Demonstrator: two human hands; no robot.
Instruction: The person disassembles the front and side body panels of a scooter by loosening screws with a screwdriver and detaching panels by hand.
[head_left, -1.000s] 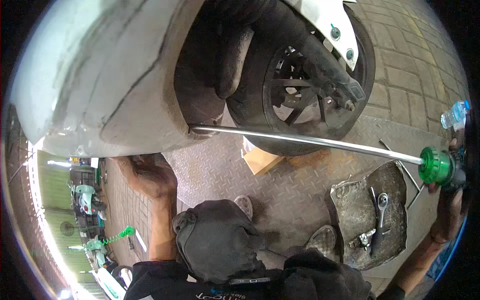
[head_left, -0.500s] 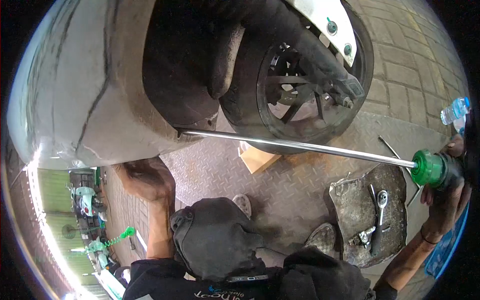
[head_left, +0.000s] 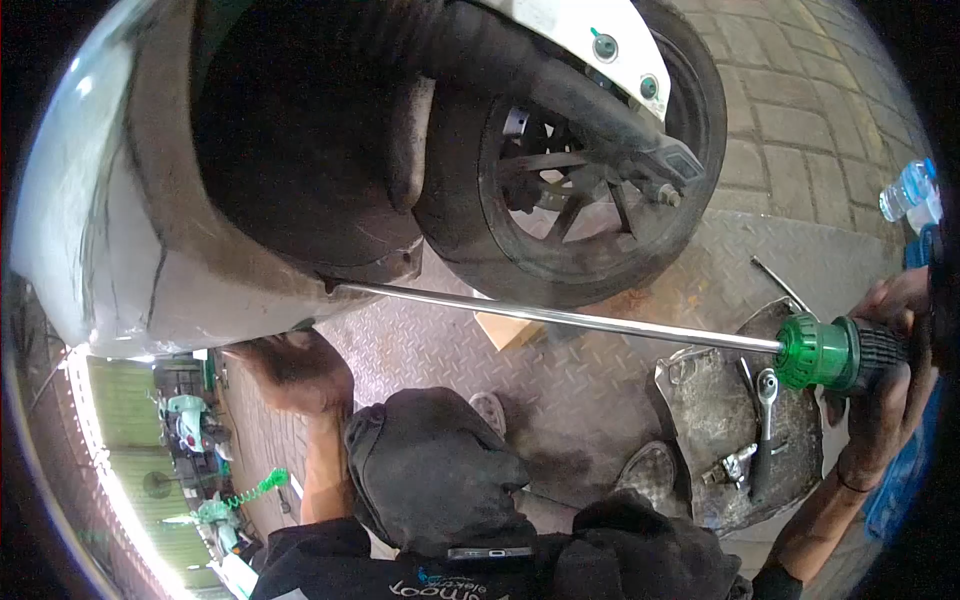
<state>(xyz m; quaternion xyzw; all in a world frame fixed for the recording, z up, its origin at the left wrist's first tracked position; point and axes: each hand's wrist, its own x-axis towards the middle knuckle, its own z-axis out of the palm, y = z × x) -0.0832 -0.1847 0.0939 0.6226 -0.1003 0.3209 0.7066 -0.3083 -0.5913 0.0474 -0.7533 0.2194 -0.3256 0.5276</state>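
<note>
Right hand (head_left: 885,395): fingers closed around the handle of the long, green-and-black steel-shafted screwdriver (head_left: 808,352). Left hand (head_left: 295,372): bent beneath the glossy grey body panel (head_left: 130,240), grip hidden, cannot be told. Shaft tip: at panel's lower edge. Beyond: black spoked wheel (head_left: 583,262).

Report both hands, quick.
Left hand: against the underside of the grey panel, fingers hidden; grip can't be told.
Right hand: closed around the green-and-black screwdriver handle.
</note>
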